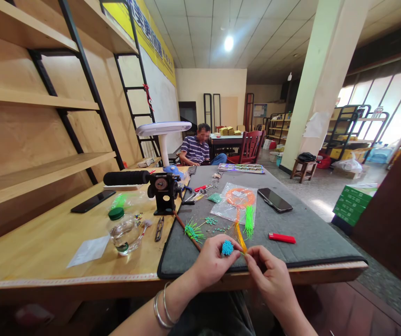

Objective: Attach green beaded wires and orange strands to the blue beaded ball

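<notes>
My left hand (211, 262) is closed around a small cluster of blue beads (227, 248), which shows between its thumb and fingers. Just to its right, my right hand (269, 269) pinches a thin yellowish strand (243, 253) where the fingertips of both hands nearly meet. Beyond the fingers, a bundle of orange-yellow strands (240, 238) reaches back to a clear bag (217, 211) with a coil of orange cord (239, 198). A bunch of bright green strands (249, 223) lies beside it. Another green bunch with teal beads (194, 231) lies left of my hands.
On the grey mat (305, 247) are a red lighter (282, 238) and a phone (275, 200). Left stand a black hand-cranked winder (164, 193), a water bottle (122, 235) and small snips (159, 228). A person (197, 148) sits beyond the table.
</notes>
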The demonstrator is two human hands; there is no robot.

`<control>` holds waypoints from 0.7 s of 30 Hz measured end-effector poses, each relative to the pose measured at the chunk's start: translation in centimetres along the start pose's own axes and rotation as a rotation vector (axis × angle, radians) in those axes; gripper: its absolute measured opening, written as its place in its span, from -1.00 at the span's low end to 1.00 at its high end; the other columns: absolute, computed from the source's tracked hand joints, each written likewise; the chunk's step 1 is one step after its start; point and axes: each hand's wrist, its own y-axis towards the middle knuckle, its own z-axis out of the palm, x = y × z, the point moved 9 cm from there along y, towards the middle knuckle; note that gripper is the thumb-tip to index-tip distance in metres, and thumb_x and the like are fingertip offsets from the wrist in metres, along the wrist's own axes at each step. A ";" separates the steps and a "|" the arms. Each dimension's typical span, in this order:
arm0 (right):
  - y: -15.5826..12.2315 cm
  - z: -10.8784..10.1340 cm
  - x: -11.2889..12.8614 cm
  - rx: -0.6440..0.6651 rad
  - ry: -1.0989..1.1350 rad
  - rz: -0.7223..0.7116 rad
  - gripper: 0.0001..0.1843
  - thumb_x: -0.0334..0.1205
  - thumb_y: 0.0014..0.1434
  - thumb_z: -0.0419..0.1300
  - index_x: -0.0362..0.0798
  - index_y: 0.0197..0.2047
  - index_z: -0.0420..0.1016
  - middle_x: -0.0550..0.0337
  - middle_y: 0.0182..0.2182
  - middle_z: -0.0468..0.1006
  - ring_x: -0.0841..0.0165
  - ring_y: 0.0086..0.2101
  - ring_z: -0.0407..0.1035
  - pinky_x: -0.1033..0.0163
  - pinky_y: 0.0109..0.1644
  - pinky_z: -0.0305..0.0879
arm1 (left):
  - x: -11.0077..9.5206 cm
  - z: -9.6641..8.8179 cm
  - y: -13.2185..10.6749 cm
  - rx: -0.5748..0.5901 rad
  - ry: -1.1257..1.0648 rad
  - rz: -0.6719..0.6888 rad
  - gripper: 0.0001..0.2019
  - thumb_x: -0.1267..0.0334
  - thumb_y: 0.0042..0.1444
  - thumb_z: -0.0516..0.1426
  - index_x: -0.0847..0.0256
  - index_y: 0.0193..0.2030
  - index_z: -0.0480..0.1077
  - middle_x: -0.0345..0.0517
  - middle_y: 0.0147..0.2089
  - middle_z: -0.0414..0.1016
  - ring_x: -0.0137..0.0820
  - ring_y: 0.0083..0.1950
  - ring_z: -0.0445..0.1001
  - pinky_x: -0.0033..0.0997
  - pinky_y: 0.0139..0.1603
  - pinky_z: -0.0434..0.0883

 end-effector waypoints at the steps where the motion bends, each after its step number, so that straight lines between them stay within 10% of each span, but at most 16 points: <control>1: -0.1 -0.1 0.1 -0.002 -0.004 -0.004 -0.74 -0.04 0.18 0.16 -0.03 -0.42 0.44 0.21 -0.56 0.47 0.36 -0.52 0.30 0.33 -0.42 0.20 | 0.0 0.1 0.0 0.011 -0.025 -0.014 -0.90 0.30 -0.01 0.20 0.28 -0.37 0.51 -0.12 -0.44 0.52 -0.39 -0.39 0.44 -0.45 -0.32 0.37; 6: -0.2 -0.6 0.2 0.002 -0.110 -0.039 -0.78 -0.08 0.21 0.13 -0.01 -0.38 0.47 0.18 -0.52 0.53 0.33 -0.50 0.37 0.32 -0.38 0.24 | 1.2 1.2 -0.1 0.113 -0.197 -0.146 -0.81 0.16 0.03 0.19 0.26 -0.32 0.42 -0.33 -0.62 0.28 -0.53 -0.64 0.21 -0.55 -0.60 0.18; 21: -0.6 -2.6 -1.9 -0.124 -0.150 0.029 -0.72 0.04 0.17 0.15 0.03 -0.39 0.47 0.16 -0.51 0.55 0.28 -0.47 0.40 0.27 -0.34 0.26 | 0.3 0.5 -0.2 -0.038 0.094 0.016 -0.92 0.32 0.06 0.16 0.27 -0.35 0.47 -0.14 -0.46 0.52 -0.43 -0.45 0.41 -0.52 -0.41 0.32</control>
